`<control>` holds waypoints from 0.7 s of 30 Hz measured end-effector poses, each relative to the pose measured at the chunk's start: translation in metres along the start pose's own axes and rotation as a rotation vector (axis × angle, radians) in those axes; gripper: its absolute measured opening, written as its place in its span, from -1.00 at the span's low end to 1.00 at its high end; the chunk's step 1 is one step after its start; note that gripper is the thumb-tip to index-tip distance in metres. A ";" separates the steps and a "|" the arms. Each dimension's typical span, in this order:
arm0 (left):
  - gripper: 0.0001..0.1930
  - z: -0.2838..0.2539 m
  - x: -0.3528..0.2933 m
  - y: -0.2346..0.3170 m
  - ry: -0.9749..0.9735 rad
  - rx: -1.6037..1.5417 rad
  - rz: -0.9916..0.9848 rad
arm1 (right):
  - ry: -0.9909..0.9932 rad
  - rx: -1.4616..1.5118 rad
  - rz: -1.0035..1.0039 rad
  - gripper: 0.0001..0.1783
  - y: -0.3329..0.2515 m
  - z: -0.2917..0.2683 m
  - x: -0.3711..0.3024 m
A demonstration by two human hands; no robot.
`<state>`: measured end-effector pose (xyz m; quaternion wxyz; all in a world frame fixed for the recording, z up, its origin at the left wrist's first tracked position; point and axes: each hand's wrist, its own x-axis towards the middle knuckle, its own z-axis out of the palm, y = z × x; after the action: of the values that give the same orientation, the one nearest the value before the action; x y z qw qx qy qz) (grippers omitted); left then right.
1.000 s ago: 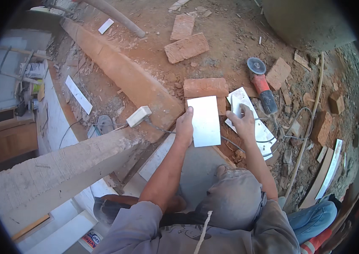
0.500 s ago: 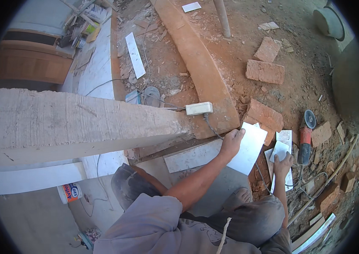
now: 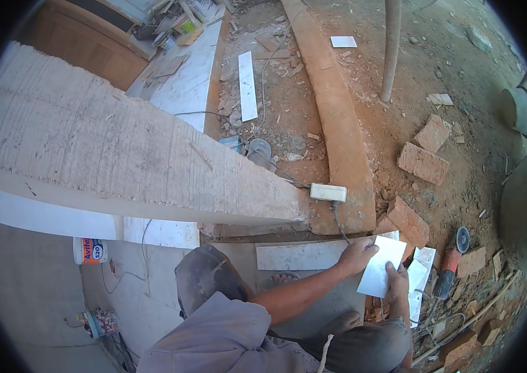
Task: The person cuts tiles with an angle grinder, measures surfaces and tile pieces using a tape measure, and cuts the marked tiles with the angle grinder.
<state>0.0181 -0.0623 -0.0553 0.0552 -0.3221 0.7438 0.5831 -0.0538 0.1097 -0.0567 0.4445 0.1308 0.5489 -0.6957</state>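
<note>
A white tile [image 3: 377, 278] is held between my two hands. My left hand [image 3: 356, 256] grips its left upper edge, thumb lying on the face. At the lower right edge, my right hand [image 3: 397, 285] closes on the same tile with its thumb on top; the fingers beneath are hidden. Just right of that hand lie white tile offcuts [image 3: 425, 256] on the ground. Beyond them rests a red and black angle grinder [image 3: 448, 271] with its disc upward, apart from both hands.
A rough concrete beam [image 3: 133, 143] runs in from the left. A white power strip [image 3: 328, 193] with a cable sits on the orange ledge [image 3: 353, 174]. Bricks [image 3: 423, 163] lie on the dirt at right. A long white tile strip [image 3: 300, 255] is beside my left forearm. A bucket [image 3: 90, 250] stands lower left.
My right hand has left the small white offcut near the grinder and moved left onto the tile in my left hand. The whole view has shifted and turned.
</note>
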 end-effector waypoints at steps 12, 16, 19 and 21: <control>-0.63 0.007 -0.022 0.051 0.168 -0.258 0.230 | 0.115 -0.487 -0.164 -0.55 0.006 -0.060 0.000; -0.59 0.043 -0.047 0.060 0.092 -0.170 0.298 | 0.205 -0.450 -0.144 -0.52 -0.001 -0.053 -0.056; -0.36 0.020 -0.049 0.030 0.265 -0.059 0.363 | 0.009 -0.472 -0.049 -0.56 -0.022 -0.008 -0.076; -0.25 -0.003 -0.044 0.009 0.137 -0.272 0.166 | -0.044 -0.346 -0.010 -0.50 -0.026 0.014 -0.082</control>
<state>0.0485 -0.0457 -0.0269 -0.0881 -0.3032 0.6841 0.6575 -0.0226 0.1365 0.0201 0.4686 0.0344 0.6512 -0.5960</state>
